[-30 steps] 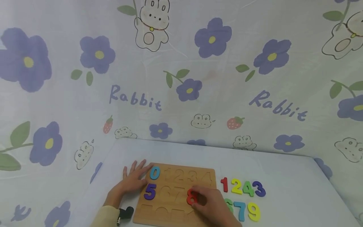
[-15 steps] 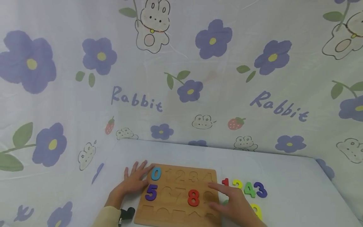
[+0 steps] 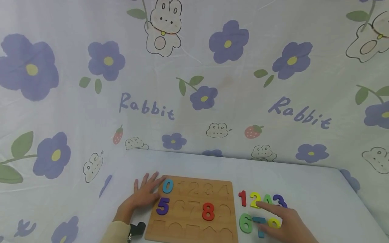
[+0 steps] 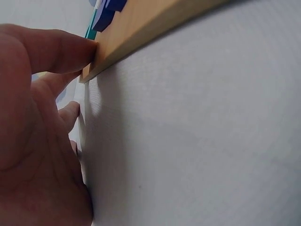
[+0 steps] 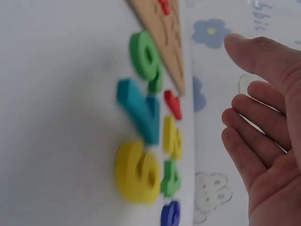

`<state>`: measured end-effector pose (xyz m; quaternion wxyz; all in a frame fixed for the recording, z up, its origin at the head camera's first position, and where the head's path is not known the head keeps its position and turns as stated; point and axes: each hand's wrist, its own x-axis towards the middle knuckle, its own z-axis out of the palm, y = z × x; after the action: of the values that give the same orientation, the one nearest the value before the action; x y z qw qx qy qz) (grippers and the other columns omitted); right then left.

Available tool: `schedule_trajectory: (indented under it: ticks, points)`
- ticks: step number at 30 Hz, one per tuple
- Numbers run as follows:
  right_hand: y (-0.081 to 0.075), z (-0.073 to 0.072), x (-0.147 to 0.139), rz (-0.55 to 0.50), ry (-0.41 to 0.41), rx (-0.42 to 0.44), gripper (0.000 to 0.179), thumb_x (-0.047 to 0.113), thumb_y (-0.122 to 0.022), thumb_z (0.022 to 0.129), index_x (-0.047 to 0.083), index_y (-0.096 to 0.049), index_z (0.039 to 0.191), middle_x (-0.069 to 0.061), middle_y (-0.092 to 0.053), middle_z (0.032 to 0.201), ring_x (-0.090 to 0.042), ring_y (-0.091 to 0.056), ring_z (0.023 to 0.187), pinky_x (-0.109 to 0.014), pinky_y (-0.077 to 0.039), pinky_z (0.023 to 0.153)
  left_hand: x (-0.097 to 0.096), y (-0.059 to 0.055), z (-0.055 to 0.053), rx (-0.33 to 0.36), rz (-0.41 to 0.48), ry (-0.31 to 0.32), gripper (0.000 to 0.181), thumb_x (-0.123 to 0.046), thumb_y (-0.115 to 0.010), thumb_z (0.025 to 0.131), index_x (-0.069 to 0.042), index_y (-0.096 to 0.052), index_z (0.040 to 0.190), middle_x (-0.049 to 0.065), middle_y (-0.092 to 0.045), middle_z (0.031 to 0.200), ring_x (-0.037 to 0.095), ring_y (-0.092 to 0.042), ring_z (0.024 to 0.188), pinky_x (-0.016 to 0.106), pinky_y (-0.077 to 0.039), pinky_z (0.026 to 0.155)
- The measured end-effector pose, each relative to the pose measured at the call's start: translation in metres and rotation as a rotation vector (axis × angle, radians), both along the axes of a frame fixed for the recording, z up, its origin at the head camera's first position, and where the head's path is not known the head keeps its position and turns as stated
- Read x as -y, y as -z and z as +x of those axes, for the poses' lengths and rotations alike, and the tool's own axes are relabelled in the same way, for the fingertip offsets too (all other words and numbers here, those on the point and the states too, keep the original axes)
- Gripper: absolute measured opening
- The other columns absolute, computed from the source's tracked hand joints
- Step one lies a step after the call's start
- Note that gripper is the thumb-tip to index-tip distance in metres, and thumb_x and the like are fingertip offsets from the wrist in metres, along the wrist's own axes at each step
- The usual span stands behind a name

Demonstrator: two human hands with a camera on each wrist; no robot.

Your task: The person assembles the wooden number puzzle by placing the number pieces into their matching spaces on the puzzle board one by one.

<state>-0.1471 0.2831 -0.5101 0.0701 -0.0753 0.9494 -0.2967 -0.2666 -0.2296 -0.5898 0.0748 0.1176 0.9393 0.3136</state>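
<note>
My left hand (image 3: 143,195) lies with spread fingers at the left edge of a wooden number board (image 3: 188,216); in the left wrist view its thumb touches the board's edge. A blue 0 (image 3: 167,186), a purple 5 (image 3: 163,206) and a red 8 (image 3: 208,211) sit on the board. Over the loose numbers to the right hovers my right hand (image 3: 290,221), fingers extended and holding nothing. It partly covers a blue 7 (image 3: 259,219) and a yellow 9 (image 3: 274,222). The right wrist view shows this hand (image 5: 270,127) apart from the pieces.
Beside the board stand a green 6 (image 3: 245,223), a red 1 (image 3: 242,198), a yellow 2 (image 3: 255,199), a green 4 (image 3: 267,199) and a purple 3 (image 3: 279,200). A patterned curtain (image 3: 188,67) hangs behind the white table (image 3: 322,195).
My right hand has let go of the red 8, leaving it on the board, and has moved right over the loose numbers. The left hand has stayed in place.
</note>
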Motion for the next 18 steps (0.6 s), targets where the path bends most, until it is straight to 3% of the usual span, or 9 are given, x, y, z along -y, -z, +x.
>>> schedule_trajectory:
  ticks: [8,14,18]
  points:
    - [0.009,0.006,-0.03,0.015,0.091,0.181,0.077,0.051,-0.091,0.084,0.024,-0.067,0.153,-0.008,-0.07,0.15,-0.046,-0.063,0.14,-0.066,-0.058,0.107,0.001,-0.002,0.002,-0.021,0.037,0.012,0.076,-0.02,-0.065,0.093,-0.03,-0.048,0.167,0.02,-0.025,0.181,0.057,0.003,0.167,0.08,0.021,0.124]
    - [0.018,0.006,-0.048,0.003,0.114,0.243,0.085,0.055,-0.092,0.081,0.023,-0.064,0.155,-0.01,-0.066,0.156,-0.051,-0.052,0.149,-0.07,-0.054,0.109,0.001,0.0,0.001,-0.006,0.001,-0.001,0.076,-0.02,-0.064,0.095,-0.027,-0.046,0.168,0.017,-0.022,0.183,0.055,0.002,0.168,0.08,0.019,0.125]
    - [0.023,0.006,-0.053,0.01,0.131,0.264,0.087,0.054,-0.093,0.08,0.022,-0.064,0.156,-0.01,-0.065,0.158,-0.052,-0.05,0.15,-0.073,-0.052,0.109,0.001,-0.002,0.002,-0.008,0.029,0.008,0.077,-0.02,-0.064,0.093,-0.027,-0.048,0.167,0.02,-0.024,0.182,0.056,0.002,0.168,0.08,0.02,0.124]
